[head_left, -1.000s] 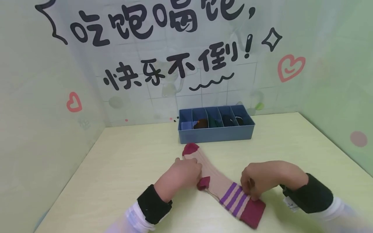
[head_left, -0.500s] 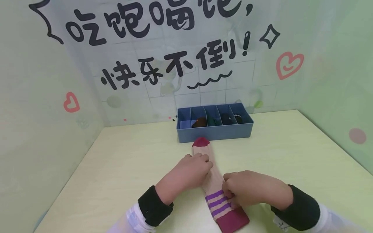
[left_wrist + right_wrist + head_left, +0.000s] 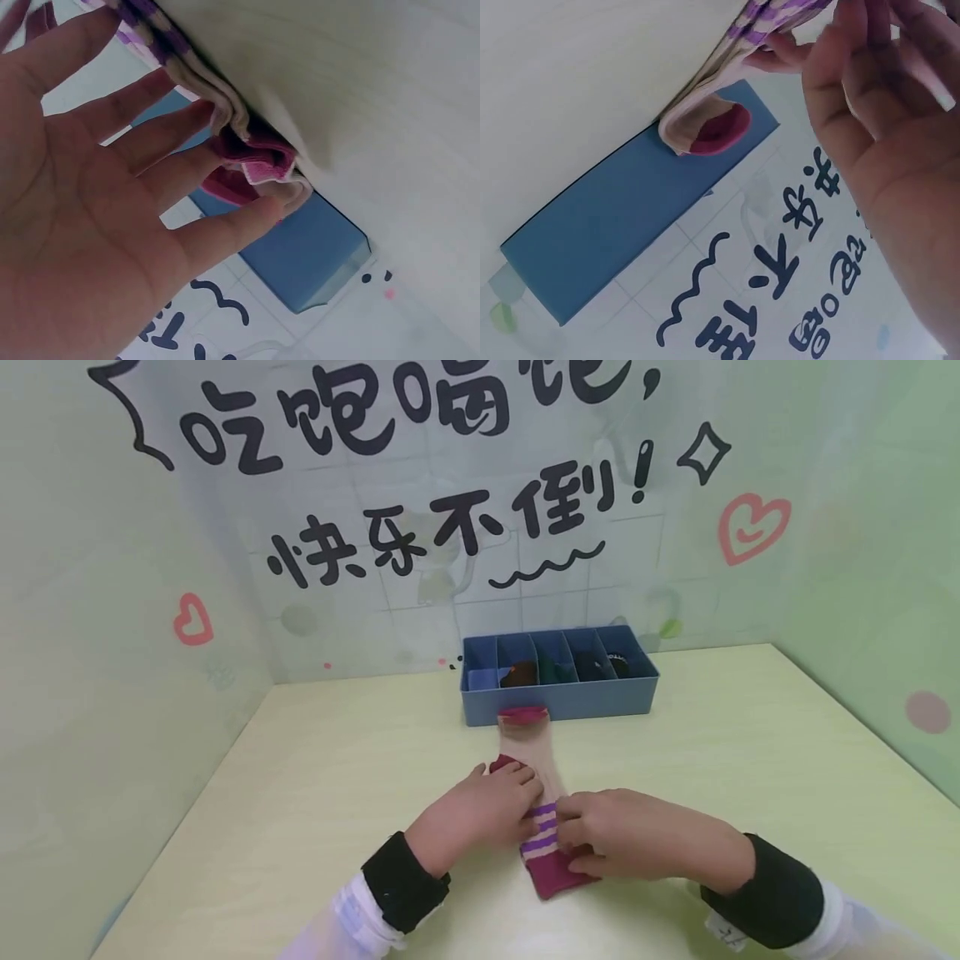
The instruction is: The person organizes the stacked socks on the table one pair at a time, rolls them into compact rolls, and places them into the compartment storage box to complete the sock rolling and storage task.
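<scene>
A beige sock (image 3: pixel 525 743) with purple stripes and burgundy toe, heel and cuff lies lengthwise on the table. Its burgundy toe end curls up against the front of the blue box (image 3: pixel 600 697). My left hand (image 3: pixel 480 806) is beside its left edge, fingers spread; in the left wrist view the fingertips touch the bunched sock edge near the burgundy heel (image 3: pixel 255 154). At the striped end, my right hand (image 3: pixel 630 835) pinches the burgundy cuff (image 3: pixel 551 872) between thumb and fingers. Part of that grip is hidden behind the fingers in the right wrist view.
The blue box has several compartments, some holding dark rolled items, and stands against the back wall sheet (image 3: pixel 420 635) with large black lettering. Pale side walls (image 3: pixel 885 610) border the light wooden table (image 3: pixel 337 752).
The sock has turned from slanting to nearly straight and slid away toward the box, its toe now curled up there. Both hands have drawn closer together over it.
</scene>
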The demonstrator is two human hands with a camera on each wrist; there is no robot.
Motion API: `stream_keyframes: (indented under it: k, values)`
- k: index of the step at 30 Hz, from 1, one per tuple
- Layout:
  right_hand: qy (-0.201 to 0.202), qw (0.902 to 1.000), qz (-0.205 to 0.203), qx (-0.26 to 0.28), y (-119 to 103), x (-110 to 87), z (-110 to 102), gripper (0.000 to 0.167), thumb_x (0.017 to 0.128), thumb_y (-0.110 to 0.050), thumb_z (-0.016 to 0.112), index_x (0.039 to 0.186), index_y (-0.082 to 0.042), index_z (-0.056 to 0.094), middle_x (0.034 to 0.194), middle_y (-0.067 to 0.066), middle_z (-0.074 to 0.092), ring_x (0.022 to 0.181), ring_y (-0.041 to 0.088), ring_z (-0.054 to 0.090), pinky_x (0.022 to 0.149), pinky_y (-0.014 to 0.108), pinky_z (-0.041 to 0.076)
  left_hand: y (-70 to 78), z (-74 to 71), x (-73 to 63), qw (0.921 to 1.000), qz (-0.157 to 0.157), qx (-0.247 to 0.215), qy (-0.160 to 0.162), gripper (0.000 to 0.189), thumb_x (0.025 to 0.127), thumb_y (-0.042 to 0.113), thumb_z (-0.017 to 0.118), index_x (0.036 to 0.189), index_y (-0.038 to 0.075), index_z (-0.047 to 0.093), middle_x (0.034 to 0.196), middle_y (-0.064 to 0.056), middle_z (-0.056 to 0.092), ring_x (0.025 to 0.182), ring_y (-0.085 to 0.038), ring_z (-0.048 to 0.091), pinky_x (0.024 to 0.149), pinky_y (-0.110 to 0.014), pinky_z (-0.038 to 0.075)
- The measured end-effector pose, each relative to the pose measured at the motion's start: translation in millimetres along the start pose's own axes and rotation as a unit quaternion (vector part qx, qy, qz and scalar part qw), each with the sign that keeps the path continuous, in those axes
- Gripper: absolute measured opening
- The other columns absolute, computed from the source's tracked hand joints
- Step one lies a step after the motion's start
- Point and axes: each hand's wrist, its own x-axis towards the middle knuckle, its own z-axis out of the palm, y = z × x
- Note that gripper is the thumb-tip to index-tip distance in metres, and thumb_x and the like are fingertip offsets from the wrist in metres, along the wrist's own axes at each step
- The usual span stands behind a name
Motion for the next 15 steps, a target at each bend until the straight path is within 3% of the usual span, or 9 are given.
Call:
stream_keyframes:
  k: [4, 8, 10, 12, 15]
  values:
    - [-0.022, 0.9995, -0.014, 0.019, -2.7, -2.1, 0.6, 0.024, 0.088, -0.036, 0.089, 0.107, -0.025, 0.078, 0.117, -0.008, 0.074, 0.099, 0.003, 0.064, 0.093, 0.026, 0.060, 2.0, 1.5, 4.1, 0.9995, -0.003, 0.029, 0.008, 0.061, 0.103, 0.046, 0.067, 0.156, 0.021, 0.053, 0.167, 0.001, 0.048, 0.160, -0.024, 0.037, 0.124, -0.064, 0.036]
    - [-0.008, 0.9990, -0.030, -0.031, -7.0, -1.3, 6.5, 0.024, 0.088, -0.037, 0.088, 0.106, -0.023, 0.081, 0.111, -0.008, 0.076, 0.096, 0.003, 0.066, 0.092, 0.025, 0.061, 13.3, 0.3, -0.8, 0.9940, 0.022, 0.098, 0.043, 0.055, 0.098, 0.043, 0.074, 0.147, 0.020, 0.063, 0.156, -0.001, 0.059, 0.151, -0.025, 0.048, 0.120, -0.061, 0.043]
    - [0.012, 0.9956, -0.057, -0.074, -9.6, -0.7, 10.0, 0.019, 0.089, -0.033, 0.088, 0.103, -0.022, 0.082, 0.105, -0.009, 0.077, 0.090, 0.003, 0.066, 0.088, 0.022, 0.060, 19.2, -2.9, -5.5, 0.9915, 0.047, 0.109, 0.055, 0.044, 0.095, 0.042, 0.078, 0.133, 0.020, 0.073, 0.136, 0.000, 0.070, 0.132, -0.021, 0.060, 0.112, -0.050, 0.052]
    - [0.033, 0.9900, -0.083, -0.109, -12.5, 0.0, 12.9, 0.012, 0.091, -0.028, 0.086, 0.099, -0.020, 0.081, 0.096, -0.009, 0.075, 0.082, 0.002, 0.063, 0.081, 0.017, 0.058, 23.7, -7.1, -10.9, 0.9927, 0.077, 0.086, 0.036, 0.026, 0.092, 0.041, 0.083, 0.110, 0.022, 0.080, 0.105, 0.003, 0.075, 0.103, -0.014, 0.064, 0.092, -0.035, 0.057]
    - [0.042, 0.9882, -0.094, -0.114, -14.3, 0.8, 15.4, 0.006, 0.092, -0.022, 0.084, 0.097, -0.020, 0.080, 0.087, -0.010, 0.072, 0.072, 0.001, 0.056, 0.074, 0.013, 0.053, 26.6, -10.7, -17.3, 0.9930, 0.116, 0.011, -0.019, 0.016, 0.090, 0.039, 0.085, 0.082, 0.026, 0.079, 0.068, 0.011, 0.062, 0.071, -0.007, 0.053, 0.065, -0.022, 0.046]
